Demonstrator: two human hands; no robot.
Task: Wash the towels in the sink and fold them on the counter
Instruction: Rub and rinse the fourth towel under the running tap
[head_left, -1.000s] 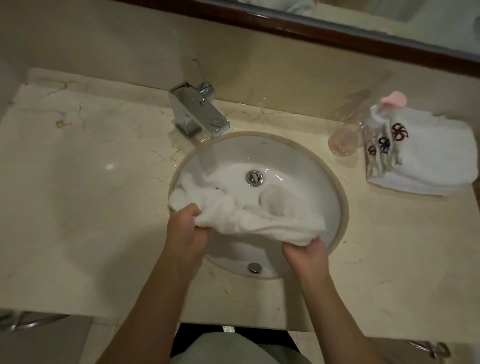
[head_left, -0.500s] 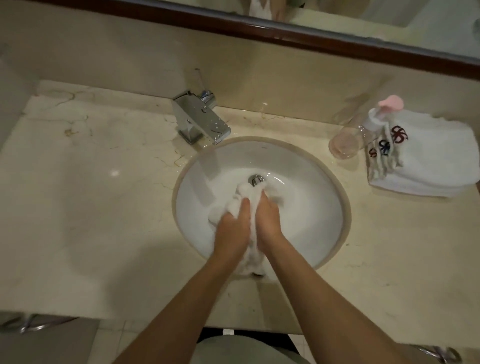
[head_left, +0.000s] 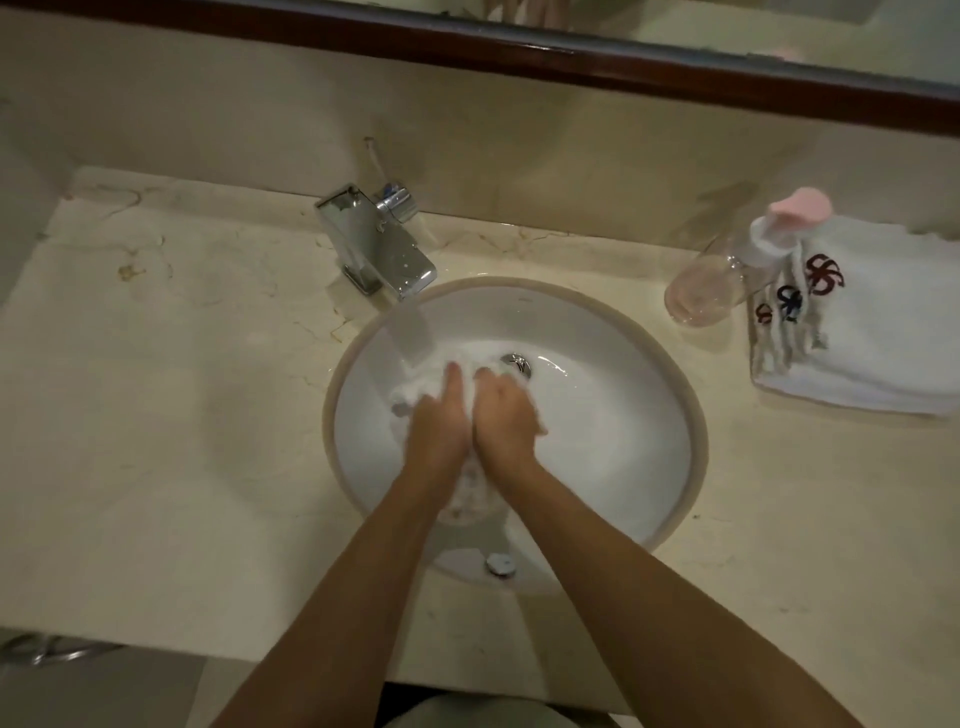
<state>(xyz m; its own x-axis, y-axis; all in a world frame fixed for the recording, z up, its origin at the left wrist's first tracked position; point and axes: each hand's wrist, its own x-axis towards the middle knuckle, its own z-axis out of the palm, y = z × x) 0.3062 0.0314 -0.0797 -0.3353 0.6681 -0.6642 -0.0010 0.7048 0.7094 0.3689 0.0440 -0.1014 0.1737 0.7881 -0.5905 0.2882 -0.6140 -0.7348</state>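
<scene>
Place: I am standing at a bathroom vanity, likely a hotel's.
Basin: a round white sink (head_left: 623, 441) is sitting under the marble counter (head_left: 182, 415).
Tap: a chrome faucet (head_left: 376, 241) is running water into it.
Wall: a dark-framed mirror (head_left: 519, 49) is hanging above the backsplash.
Linen: folded white towels (head_left: 883, 332) with embroidered logos are lying beside a clear bottle (head_left: 709, 283).

We reach both bare forearms forward and inward, wrists nearly meeting. Our left hand (head_left: 439, 423) and right hand (head_left: 506, 418) press side by side, palms facing inward, fingers curled and clamped on the bunched white wet towel (head_left: 470, 480).
</scene>
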